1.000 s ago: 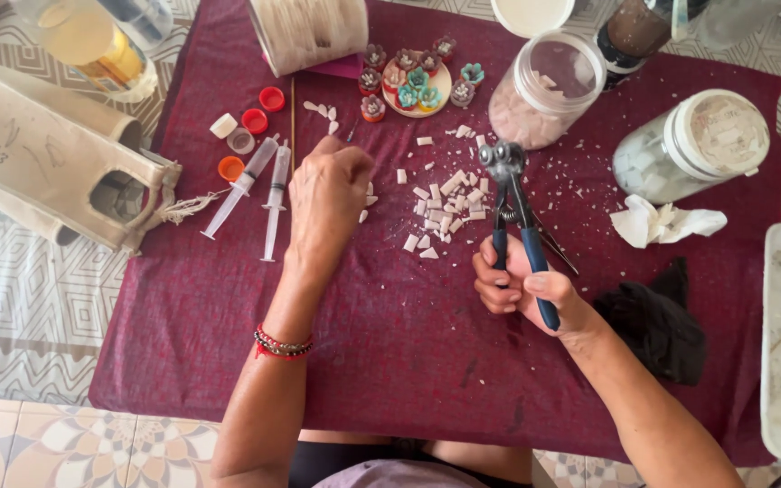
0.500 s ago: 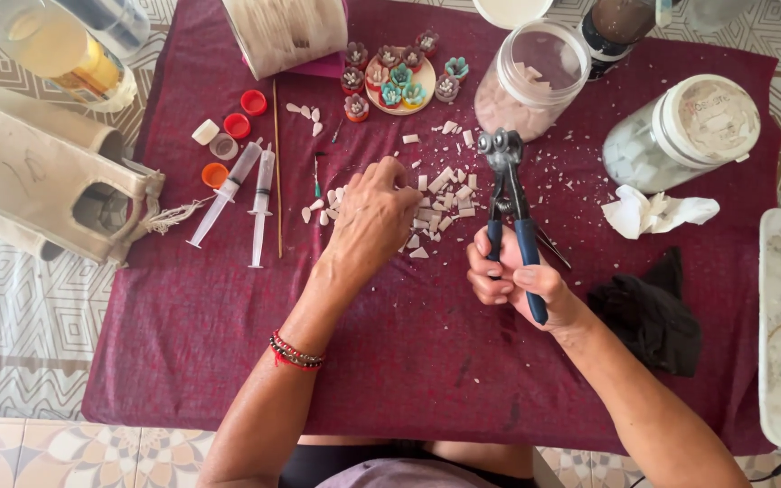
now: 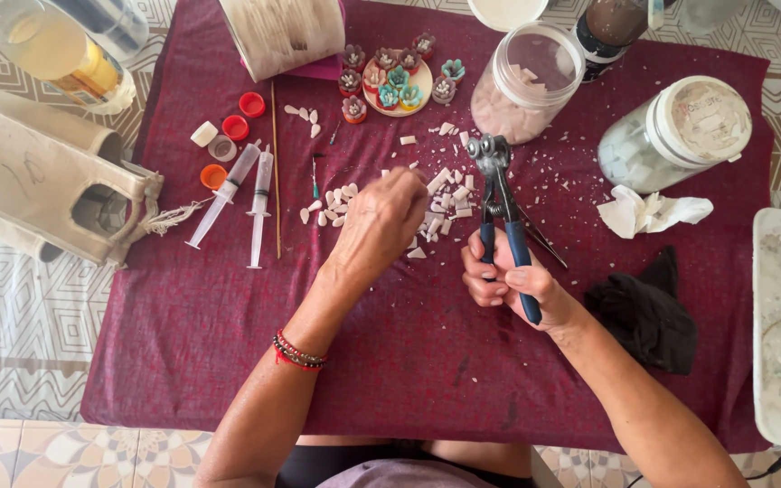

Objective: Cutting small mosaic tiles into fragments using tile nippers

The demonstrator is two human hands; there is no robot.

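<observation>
The scene is evenly lit by soft, diffuse daylight, and no harsh shadows are cast; only faint shade is seen under the left hand (image 3: 381,226) and beside the nippers (image 3: 503,217). Mild glare is caught on the clear plastic jar (image 3: 526,81) and the bottle (image 3: 56,50). Focus is held sharply at the centre, while slight wide-angle stretching is noticed towards the corners.

Matt maroon cloth (image 3: 228,343) covers the table. The nippers (image 3: 499,208) have dull grey metal heads and smooth blue plastic grips. Pale tile chips (image 3: 440,203) look glossy; two jars (image 3: 526,81) are clear plastic.
</observation>
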